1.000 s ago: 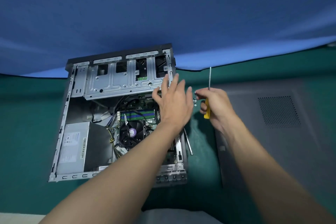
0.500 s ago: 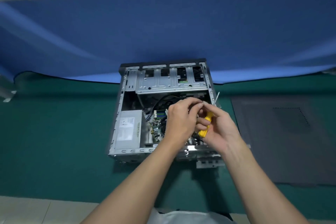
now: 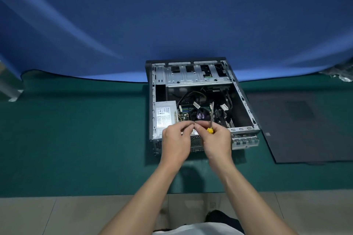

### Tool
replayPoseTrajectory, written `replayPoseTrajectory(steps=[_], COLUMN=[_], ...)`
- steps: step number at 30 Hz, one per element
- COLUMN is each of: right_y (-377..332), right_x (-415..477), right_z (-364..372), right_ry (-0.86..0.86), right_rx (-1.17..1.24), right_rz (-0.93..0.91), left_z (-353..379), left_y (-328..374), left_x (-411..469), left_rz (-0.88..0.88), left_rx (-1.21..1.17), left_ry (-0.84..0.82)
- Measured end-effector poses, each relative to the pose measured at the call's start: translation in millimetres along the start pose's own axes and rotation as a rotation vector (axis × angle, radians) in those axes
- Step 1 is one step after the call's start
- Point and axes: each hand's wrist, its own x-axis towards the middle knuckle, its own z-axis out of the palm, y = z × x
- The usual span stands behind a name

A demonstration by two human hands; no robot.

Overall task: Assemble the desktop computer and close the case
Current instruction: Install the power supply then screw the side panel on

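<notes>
I count one open computer case [image 3: 243,99] and, inside it, one power supply [image 3: 164,114] at its near left and one fan [image 3: 200,115] mid-floor. One side panel [image 3: 305,129] lies right of the case. At its near edge: two hands, my left hand [image 3: 175,139] and my right hand [image 3: 217,141], and one screwdriver [image 3: 209,130].

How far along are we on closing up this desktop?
Done: power supply and CPU fan sit inside the open computer case. In hand: right hand grips the screwdriver; left hand touches its fingertips, anything pinched too small to see. Left: the side panel lies beside the case, unfitted.
</notes>
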Motion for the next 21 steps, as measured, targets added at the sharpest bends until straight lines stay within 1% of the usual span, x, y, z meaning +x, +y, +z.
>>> replayPoseTrajectory(steps=[3,4,6,7,8,10,11,12,15,18,21], right_y=[8,10,16,20,24,33,37,40,48,55,60], right_x=[-8,-10,-12,-12,-13,-14,-14,-14,-10,-4,0], right_z=[3,2,0,-2,-4,-4,-3,-2,3,8,14], right_ry=[0.079,0.098,0.106,0.094,0.072,0.019,0.003,-0.007,-0.032,-0.055,-0.075], right_rx=[-0.185,-0.242,-0.316,-0.340,-0.355,-0.378,-0.395,-0.413,-0.457,-0.509,-0.538], right_rz=[-0.109,-0.142,-0.205,-0.232,-0.254,-0.290,-0.306,-0.326,-0.390,-0.435,-0.489], left_z=[-7,-11,-21,-27,-35,-48,-52,-54,-51,-50,-55], left_y=[-9,-13,-23,-29,-35,-48,-53,-57,-61,-59,-57], left_x=[-6,-4,3,8,13,22,26,29,37,45,52], left_rz=[-0.013,0.007,0.090,0.118,0.120,0.103,0.114,0.138,0.188,0.209,0.206], left_rx=[0.030,0.117,0.459,0.627,0.764,0.983,1.075,1.147,1.256,1.295,1.284], left_ry=[-0.061,-0.075,-0.103,-0.153,-0.238,-0.430,-0.497,-0.527,-0.490,-0.446,-0.447])
